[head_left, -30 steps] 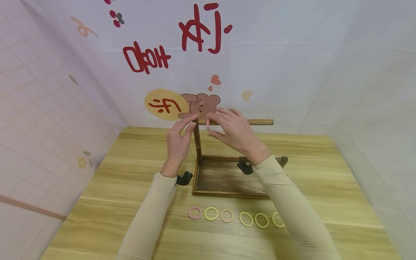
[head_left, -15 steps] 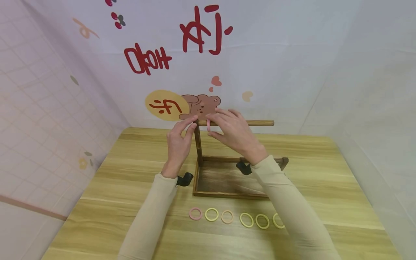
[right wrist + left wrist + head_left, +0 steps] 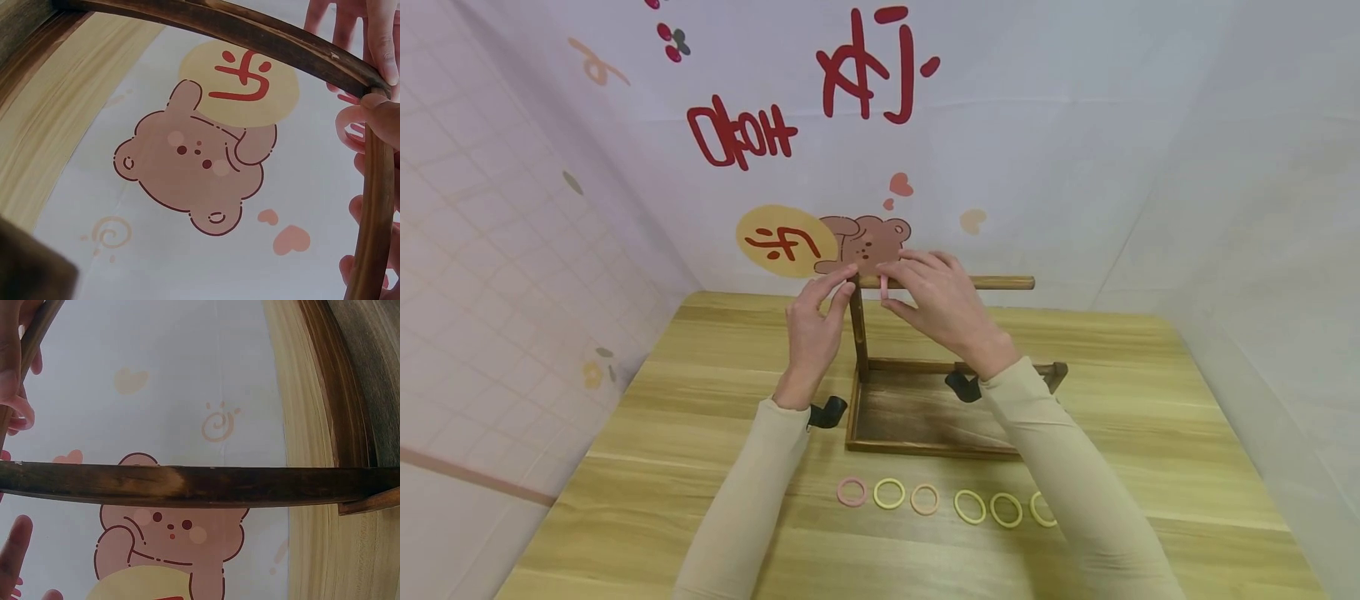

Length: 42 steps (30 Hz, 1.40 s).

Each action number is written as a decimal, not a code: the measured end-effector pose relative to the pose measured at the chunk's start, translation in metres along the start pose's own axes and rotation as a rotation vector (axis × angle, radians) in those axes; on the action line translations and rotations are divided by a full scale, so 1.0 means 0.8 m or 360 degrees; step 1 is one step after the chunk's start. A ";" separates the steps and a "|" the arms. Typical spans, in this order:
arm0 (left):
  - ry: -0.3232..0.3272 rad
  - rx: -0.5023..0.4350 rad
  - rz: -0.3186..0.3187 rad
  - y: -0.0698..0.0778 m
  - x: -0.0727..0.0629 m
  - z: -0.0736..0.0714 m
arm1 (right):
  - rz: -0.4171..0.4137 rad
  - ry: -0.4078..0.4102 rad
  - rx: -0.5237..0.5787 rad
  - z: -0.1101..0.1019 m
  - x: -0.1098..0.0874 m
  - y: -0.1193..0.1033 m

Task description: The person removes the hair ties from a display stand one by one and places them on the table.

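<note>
A wooden stand has a tray base (image 3: 925, 448), an upright post (image 3: 860, 329) and a horizontal rod (image 3: 1003, 283) reaching right from the post's top. My right hand (image 3: 943, 304) pinches a pink ring (image 3: 883, 288) that hangs around the rod near the post; the ring (image 3: 348, 128) also shows in the right wrist view. My left hand (image 3: 815, 332) is at the post's top corner, fingertips touching it, thumb stretched out. In the left wrist view, the post (image 3: 250, 486) crosses the frame between the left hand's fingers and the ring.
On the table (image 3: 715, 358) in front of the stand lies a row of rings: a pink ring (image 3: 852, 504), an orange ring (image 3: 925, 512) and several yellow rings (image 3: 970, 522). The right sleeve (image 3: 1075, 475) partly covers the last one. A printed cloth wall stands behind.
Both hands hold nearly the same place at the rod and post. The view shifts only slightly; the pink ring stays in the right hand's pinch, and the table rings are unmoved.
</note>
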State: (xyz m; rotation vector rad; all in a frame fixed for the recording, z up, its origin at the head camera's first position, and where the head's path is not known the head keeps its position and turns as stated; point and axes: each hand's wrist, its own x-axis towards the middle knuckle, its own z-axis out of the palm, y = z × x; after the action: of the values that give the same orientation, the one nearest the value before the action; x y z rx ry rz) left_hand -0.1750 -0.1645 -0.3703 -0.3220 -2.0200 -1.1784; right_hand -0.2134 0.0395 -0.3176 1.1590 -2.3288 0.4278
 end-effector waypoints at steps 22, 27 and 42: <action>0.0011 -0.0029 0.0004 0.000 0.001 0.002 | 0.0035 0.0038 -0.0034 -0.014 -0.013 0.009; 0.0016 -0.0033 0.0013 0.000 0.001 0.002 | 0.0081 -0.0002 -0.0033 -0.017 -0.017 0.013; 0.0004 -0.0051 -0.0002 0.004 0.000 0.001 | 0.0108 0.0006 -0.0064 -0.025 -0.026 0.024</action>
State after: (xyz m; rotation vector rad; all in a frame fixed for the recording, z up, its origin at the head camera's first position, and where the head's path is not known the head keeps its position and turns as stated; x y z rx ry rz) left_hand -0.1733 -0.1622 -0.3683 -0.3347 -2.0011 -1.2127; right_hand -0.2118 0.0742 -0.3138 1.0624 -2.3677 0.4052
